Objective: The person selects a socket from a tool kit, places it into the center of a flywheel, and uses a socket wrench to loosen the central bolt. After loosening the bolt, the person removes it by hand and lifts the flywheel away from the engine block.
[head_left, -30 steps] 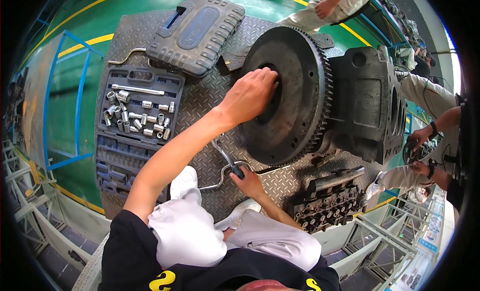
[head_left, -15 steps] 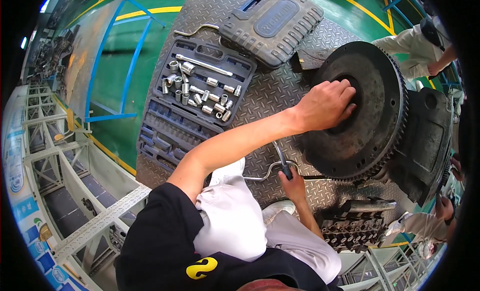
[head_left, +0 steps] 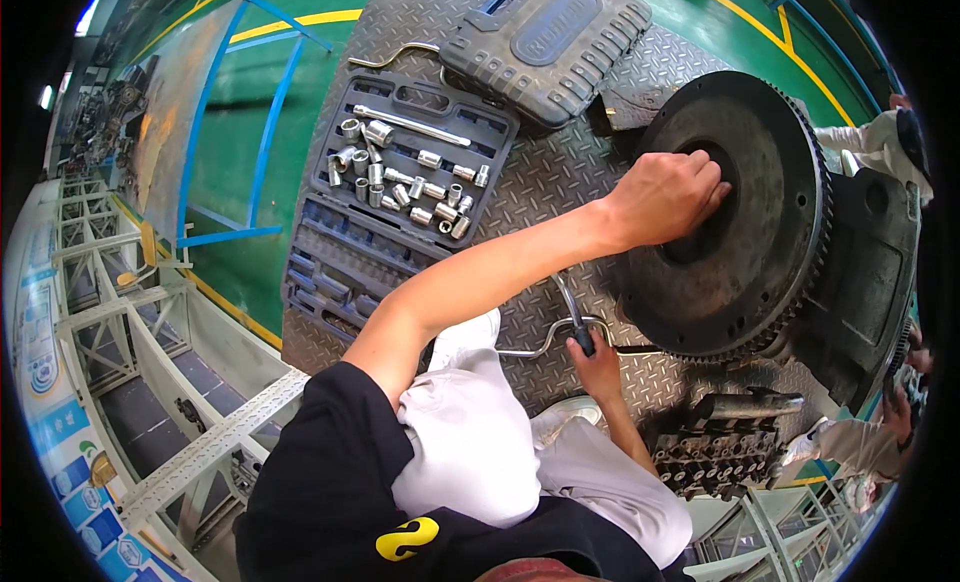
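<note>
A large dark flywheel [head_left: 765,272] with a toothed rim stands tilted in front of me on the right. My left hand [head_left: 672,197] reaches to its centre with the fingers curled in at the hub; whatever they hold there is hidden. Lower down, my right hand [head_left: 598,368] is closed round the black grip of a ratchet wrench [head_left: 582,336], whose bright metal shaft points up and away. Just beside that hand, a bent metal speed handle [head_left: 535,353] lies on the diamond-plate surface [head_left: 545,217].
An opened socket case [head_left: 410,102] with several loose chrome sockets lies at the left. Beyond it sits a closed grey tool case [head_left: 560,57]. An engine block [head_left: 860,282] is behind the flywheel, and a cylinder head [head_left: 715,452] is at the lower right. Other people stand at the right edge.
The view has shifted slightly, moving the scene a little to the right. Both my hands keep their places at the hub and on the ratchet wrench. A person at the upper right has moved away rightward.
</note>
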Available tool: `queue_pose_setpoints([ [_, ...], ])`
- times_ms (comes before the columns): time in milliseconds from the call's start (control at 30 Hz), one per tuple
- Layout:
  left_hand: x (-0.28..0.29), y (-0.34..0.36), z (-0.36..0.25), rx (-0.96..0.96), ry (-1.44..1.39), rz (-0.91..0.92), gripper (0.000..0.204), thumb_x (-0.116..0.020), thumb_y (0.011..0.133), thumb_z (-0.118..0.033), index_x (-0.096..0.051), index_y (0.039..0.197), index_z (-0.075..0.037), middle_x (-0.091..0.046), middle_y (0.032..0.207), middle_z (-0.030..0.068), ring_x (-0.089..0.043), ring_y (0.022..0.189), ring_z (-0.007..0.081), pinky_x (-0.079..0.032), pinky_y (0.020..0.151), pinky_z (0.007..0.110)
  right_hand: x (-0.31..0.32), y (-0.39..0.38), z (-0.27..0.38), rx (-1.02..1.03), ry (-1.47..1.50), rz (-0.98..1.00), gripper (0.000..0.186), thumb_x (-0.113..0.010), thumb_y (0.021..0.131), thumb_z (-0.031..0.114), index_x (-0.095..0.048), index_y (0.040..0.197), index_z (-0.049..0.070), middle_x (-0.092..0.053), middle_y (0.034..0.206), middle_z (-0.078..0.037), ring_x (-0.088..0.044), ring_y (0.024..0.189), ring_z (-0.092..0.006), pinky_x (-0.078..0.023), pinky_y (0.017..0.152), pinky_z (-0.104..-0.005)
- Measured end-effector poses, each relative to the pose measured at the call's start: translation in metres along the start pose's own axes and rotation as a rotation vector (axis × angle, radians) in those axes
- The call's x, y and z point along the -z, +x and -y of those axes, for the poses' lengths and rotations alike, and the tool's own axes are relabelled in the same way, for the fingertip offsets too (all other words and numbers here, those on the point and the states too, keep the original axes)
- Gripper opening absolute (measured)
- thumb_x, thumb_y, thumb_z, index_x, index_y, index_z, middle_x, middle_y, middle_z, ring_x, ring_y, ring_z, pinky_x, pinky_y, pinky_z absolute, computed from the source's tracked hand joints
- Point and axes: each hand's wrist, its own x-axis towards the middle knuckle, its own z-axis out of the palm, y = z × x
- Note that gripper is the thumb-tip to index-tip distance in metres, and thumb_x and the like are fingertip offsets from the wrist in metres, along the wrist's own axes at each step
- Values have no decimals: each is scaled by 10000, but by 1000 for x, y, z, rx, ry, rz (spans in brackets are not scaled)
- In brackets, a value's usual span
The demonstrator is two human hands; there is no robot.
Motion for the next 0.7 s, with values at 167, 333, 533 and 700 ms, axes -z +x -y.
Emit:
queue_pose_setpoints([
  [167,1,-6,-2,17,65,-81,261,-670,898,-270,-542,842,-50,-557,856,115,-635,696,299,-520,578,374,-4,1,-9,37,-15,-14,408,-662,886,432,-624,1001,43,-666,805,-235,-648,796,-445,-489,699,-514],
  [333,3,-2,13,-107,44,26,233,-667,904,-272,-580,885,-57,-587,828,107,-639,651,319,-516,562,403,-8,4,-16,-68,-9,55,413,-650,884,459,-600,1052,84,-669,828,-244,-643,829,-464,-491,731,-535],
  [533,-3,-5,3,80,36,-34,243,-593,952,-274,-564,949,-33,-643,926,134,-647,695,348,-513,576,443,-5,4,-14,-119,-3,121,428,-636,882,479,-590,1053,89,-669,871,-242,-640,863,-459,-487,764,-533],
  [700,-4,1,3,-117,84,-86,252,-610,937,-288,-549,871,-52,-616,793,131,-668,633,281,-528,515,380,-7,3,-12,-82,-25,124,431,-633,886,474,-584,1069,86,-670,871,-251,-643,861,-460,-489,763,-535],
])
